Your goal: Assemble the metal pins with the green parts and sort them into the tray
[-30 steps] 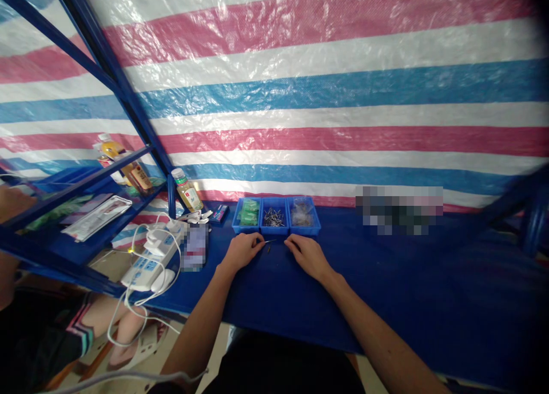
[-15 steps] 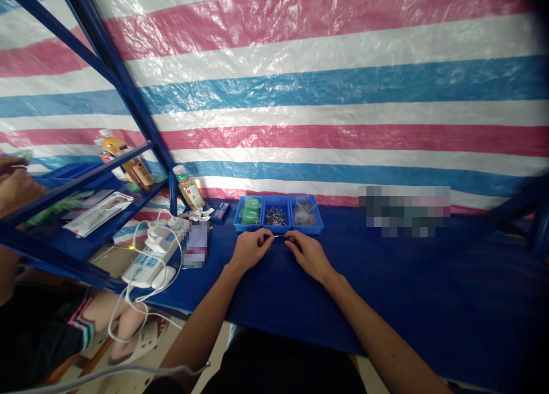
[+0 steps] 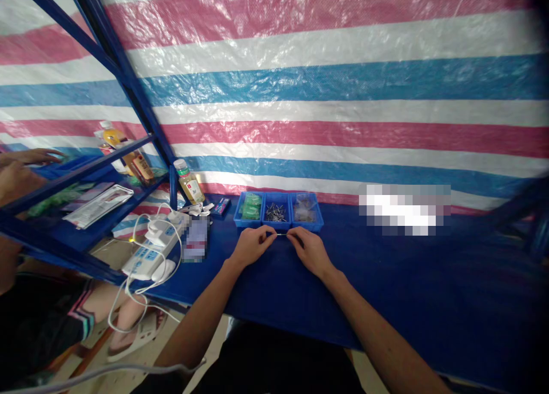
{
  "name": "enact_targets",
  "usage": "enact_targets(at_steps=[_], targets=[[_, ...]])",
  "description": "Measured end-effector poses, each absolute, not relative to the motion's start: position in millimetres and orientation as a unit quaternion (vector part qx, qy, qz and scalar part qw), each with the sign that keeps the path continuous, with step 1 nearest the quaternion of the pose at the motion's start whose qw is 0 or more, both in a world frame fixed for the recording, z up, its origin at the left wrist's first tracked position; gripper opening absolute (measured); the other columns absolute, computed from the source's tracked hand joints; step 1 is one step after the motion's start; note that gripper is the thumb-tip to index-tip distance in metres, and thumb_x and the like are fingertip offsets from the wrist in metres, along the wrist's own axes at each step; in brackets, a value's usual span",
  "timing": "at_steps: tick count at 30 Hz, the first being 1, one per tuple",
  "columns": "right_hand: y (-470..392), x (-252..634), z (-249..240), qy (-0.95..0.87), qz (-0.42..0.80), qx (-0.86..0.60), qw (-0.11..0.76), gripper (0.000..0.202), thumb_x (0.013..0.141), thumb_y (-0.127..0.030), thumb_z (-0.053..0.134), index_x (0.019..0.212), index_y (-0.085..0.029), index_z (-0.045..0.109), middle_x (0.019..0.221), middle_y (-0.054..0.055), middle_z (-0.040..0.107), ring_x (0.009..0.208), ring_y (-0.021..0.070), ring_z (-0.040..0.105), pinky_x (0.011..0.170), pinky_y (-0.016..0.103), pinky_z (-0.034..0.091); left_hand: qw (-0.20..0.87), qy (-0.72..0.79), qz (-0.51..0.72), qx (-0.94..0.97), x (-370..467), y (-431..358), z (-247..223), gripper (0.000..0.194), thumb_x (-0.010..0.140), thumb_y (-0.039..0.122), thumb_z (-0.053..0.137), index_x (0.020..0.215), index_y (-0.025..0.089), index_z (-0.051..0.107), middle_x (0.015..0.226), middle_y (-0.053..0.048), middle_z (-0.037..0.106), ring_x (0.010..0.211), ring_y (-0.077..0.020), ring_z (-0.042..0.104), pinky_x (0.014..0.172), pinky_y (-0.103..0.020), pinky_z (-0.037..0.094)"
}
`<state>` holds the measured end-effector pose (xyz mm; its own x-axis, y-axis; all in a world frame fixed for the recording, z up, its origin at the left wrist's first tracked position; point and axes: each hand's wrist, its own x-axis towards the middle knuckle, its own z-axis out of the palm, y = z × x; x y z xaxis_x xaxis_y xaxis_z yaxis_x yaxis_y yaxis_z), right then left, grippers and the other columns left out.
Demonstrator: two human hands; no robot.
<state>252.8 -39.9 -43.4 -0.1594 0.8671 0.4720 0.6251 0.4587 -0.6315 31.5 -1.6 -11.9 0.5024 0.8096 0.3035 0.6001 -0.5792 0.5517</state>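
A short, thin metal rod [image 3: 282, 234] spans the gap between my fingertips, lying about level just in front of the blue bins. My left hand [image 3: 253, 246] pinches its left end between thumb and fingers. At the other end, my right hand [image 3: 309, 251] is closed on it with thumb and forefinger. Directly behind the hands stands a blue three-part bin [image 3: 277, 225]. Green plastic bags [image 3: 251, 205] fill its left compartment, loose metal pieces [image 3: 275, 212] lie in the middle one, and clear plastic bags [image 3: 305, 207] are in the right one.
Left on the blue table [image 3: 274, 291] are a power strip [image 3: 150, 257] with tangled white cables, a blurred phone-like item [image 3: 195, 239], a small blue box [image 3: 221, 207] and a bottle [image 3: 189, 181]. Beyond a blue metal frame [image 3: 148, 119], another person's hands [image 3: 21, 174] work. A pixelated patch covers something at right.
My right fingertips have moved in from just beside the rod to its right end. My left hand has shifted slightly right. At far left, the other person's hand has reached towards their bin.
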Motion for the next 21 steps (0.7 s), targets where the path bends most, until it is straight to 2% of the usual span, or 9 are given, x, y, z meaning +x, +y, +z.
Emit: enact_targets(at_steps=[7, 15, 21], targets=[[-40.9, 252.0, -43.6, -0.757, 0.149, -0.483, 0.414, 0.017, 0.102, -0.028, 0.051, 0.097, -0.024, 0.067, 0.093, 0.003, 0.070, 0.083, 0.0204, 0.067, 0.080, 0.032, 0.050, 0.155, 0.389, 0.269, 0.867, 34.4, -2.1, -18.0, 0.029, 0.101, 0.043, 0.056, 0.117, 0.026, 0.073, 0.080, 0.001, 0.074, 0.067, -0.0121, 0.065, 0.070, -0.022, 0.044], [-46.2, 248.3, -41.0, -0.776, 0.166, -0.454, 0.404, 0.017, 0.103, -0.031, 0.052, 0.102, -0.025, 0.069, 0.095, 0.004, 0.071, 0.085, 0.0201, 0.067, 0.077, 0.031, 0.050, 0.167, 0.364, 0.240, 0.884, 35.1, -3.4, -21.1, 0.013, 0.093, 0.030, 0.066, 0.101, 0.023, 0.074, 0.064, 0.004, 0.064, 0.058, -0.0102, 0.058, 0.062, -0.021, 0.038], [-45.3, 247.1, -43.5, -0.776, 0.180, -0.465, 0.386, 0.017, 0.100, -0.034, 0.058, 0.112, -0.024, 0.065, 0.089, 0.002, 0.070, 0.076, 0.0191, 0.066, 0.072, 0.031, 0.050, 0.213, 0.340, 0.271, 0.875, 37.9, -6.0, -16.6, 0.007, 0.091, 0.021, 0.065, 0.092, 0.019, 0.071, 0.080, 0.000, 0.071, 0.069, -0.0122, 0.062, 0.067, -0.021, 0.044]])
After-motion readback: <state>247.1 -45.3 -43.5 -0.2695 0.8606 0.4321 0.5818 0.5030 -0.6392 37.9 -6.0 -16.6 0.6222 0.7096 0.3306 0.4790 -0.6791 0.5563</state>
